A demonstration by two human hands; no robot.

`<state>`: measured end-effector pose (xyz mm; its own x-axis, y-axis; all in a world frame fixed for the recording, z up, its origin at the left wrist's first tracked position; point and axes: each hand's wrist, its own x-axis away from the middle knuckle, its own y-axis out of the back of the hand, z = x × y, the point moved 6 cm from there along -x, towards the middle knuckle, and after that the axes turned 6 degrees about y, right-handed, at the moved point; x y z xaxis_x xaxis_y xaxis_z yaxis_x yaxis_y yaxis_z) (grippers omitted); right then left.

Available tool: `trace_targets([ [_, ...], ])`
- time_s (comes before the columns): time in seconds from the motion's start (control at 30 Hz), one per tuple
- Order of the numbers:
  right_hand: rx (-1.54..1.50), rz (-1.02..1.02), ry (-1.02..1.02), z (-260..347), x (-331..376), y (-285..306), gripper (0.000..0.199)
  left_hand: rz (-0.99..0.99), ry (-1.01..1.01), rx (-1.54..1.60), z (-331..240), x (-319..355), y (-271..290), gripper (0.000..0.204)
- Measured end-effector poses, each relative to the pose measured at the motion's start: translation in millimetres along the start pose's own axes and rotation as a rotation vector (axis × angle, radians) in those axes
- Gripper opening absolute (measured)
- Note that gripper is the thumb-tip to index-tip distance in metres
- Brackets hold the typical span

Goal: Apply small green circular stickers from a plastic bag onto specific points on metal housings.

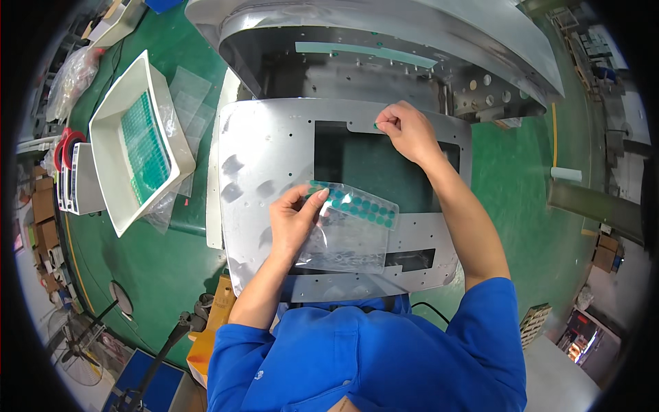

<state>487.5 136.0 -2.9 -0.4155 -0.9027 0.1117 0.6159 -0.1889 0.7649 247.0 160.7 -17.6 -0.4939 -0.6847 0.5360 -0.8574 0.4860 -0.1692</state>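
Observation:
My left hand (296, 218) is closed on a clear plastic sheet (347, 240), gripped at its upper left corner between thumb and fingers. Rows of green round stickers (357, 206) run along the sheet's upper part; below them it is bare and glossy. The sheet hangs over a flat silver metal panel (264, 147) with rounded corners, small holes and a large rectangular opening. Near the panel's far edge, just above that opening, my right hand (410, 134) pinches thumb and forefinger together. A small green dot (376, 126) shows at those fingertips, touching or right above the panel.
Behind the panel stands a large metal housing (384, 31) with studs and holes inside. At left, a white tray (180, 147) holds green sticker sheets, beside loose clear sheets (189, 89) and red-handled scissors (67, 147). A dark jointed arm (165, 343) rises at lower left.

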Motion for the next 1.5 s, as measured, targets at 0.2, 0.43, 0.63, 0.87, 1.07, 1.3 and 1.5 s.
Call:
trace_targets([
  [0.2, 0.065, -0.005, -0.01, 2, -1, 0, 0.004, -0.002, 0.005, 0.014, -2, 0, -3, 0.016],
  [0.43, 0.11, -0.035, -0.003, 7, 1, 1, 0.004, 0.011, 0.011, 0.014, -2, 0, -3, 0.015],
  [0.63, 0.023, -0.083, -0.005, 7, 3, 3, 0.008, -0.001, 0.013, 0.0, -3, 2, -2, 0.015],
  [0.87, -0.095, 0.062, -0.138, -22, -17, 2, 0.02, 0.006, -0.005, 0.034, -8, 16, 7, 0.014],
  [1.07, -0.728, 0.371, 0.069, 105, 51, -28, 0.015, -0.028, -0.105, 0.074, -14, 50, 34, 0.015],
  [1.3, -0.814, 0.593, 0.023, 146, 102, -58, 0.012, 0.055, -0.195, 0.123, -15, 80, 50, 0.012],
  [1.5, -0.953, 0.575, -0.064, 152, 108, -76, 0.012, 0.042, -0.248, 0.027, -14, 87, 62, 0.015],
])
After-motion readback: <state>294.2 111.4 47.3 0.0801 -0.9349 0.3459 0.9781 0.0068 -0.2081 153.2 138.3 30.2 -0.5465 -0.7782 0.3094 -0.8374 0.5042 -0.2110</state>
